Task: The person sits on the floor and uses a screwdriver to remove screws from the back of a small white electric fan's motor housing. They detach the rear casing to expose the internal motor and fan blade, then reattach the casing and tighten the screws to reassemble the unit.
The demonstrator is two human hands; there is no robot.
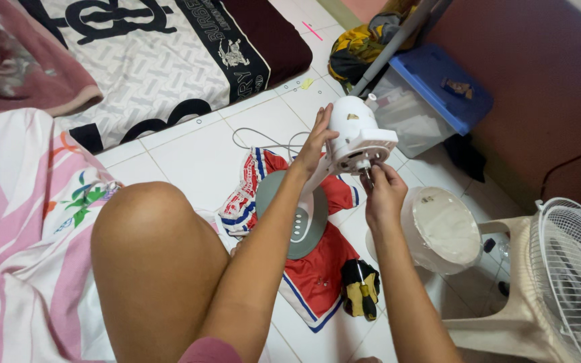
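Note:
A white fan motor housing stands on its stem above a grey oval base with buttons. My left hand grips the housing's left side. My right hand is just below the housing's front, with fingers pinched at the metal shaft that sticks out. The fan has no blade or guard on it. It rests on a red, white and blue garment spread on the white tiled floor.
A white wire fan guard leans at right beside a beige plastic stool. A white round bucket, a yellow-black screwdriver, a blue-lidded clear box, a patterned mattress and my bare knee surround the spot.

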